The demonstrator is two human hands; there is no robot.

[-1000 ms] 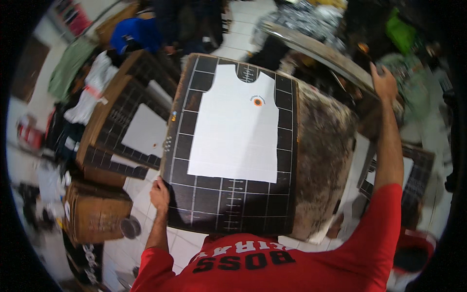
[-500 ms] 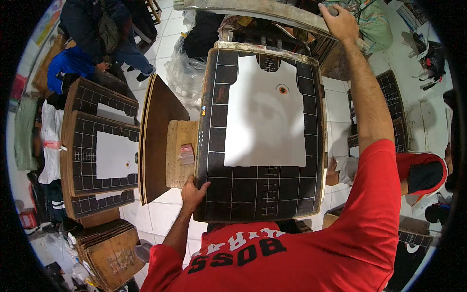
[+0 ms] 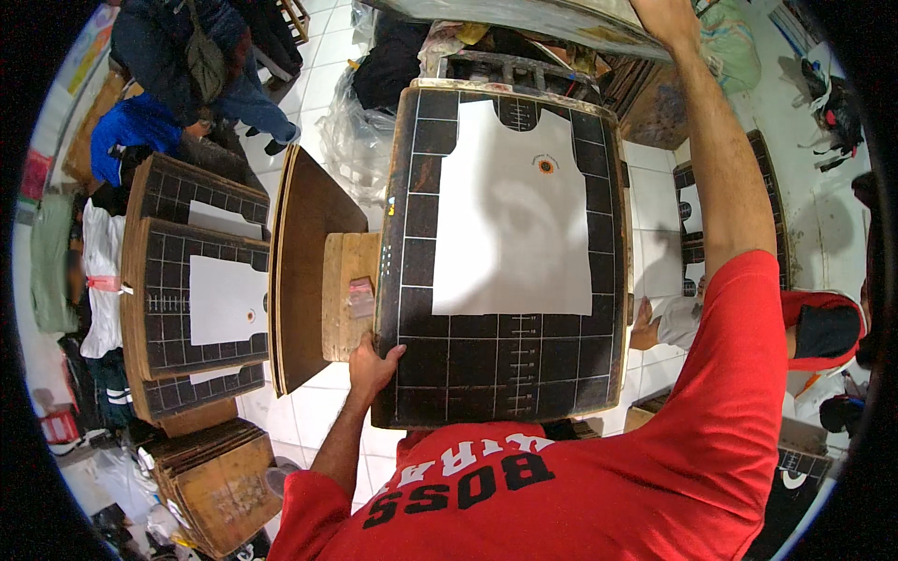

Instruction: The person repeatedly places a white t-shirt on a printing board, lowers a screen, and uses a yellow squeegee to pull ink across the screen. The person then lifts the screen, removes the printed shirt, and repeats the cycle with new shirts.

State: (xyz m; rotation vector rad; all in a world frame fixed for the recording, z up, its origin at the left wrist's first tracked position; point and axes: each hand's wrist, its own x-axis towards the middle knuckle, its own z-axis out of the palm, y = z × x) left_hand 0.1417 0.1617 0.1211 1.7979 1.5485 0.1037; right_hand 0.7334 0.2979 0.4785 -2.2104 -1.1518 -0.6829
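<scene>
Gripping the near left edge of a big black board (image 3: pixel 505 360), the left hand (image 3: pixel 372 366) is closing its fingers over the rim, thumb on the gridded face. The right hand (image 3: pixel 666 16) is reaching far up to the long table edge (image 3: pixel 524 19) at the top of the view; whether it is clenched or loose there cannot be told, since the picture's rim is cutting it off. A white shirt-shaped piece (image 3: pixel 514 220) is lying flat on the board, which is sitting level in front of the person, over a wooden stand (image 3: pixel 348 294). White floor tiles (image 3: pixel 318 411) are showing below. More gridded boards (image 3: pixel 196 299) are stacking up at the left, with another person (image 3: pixel 196 65) standing beyond them.
</scene>
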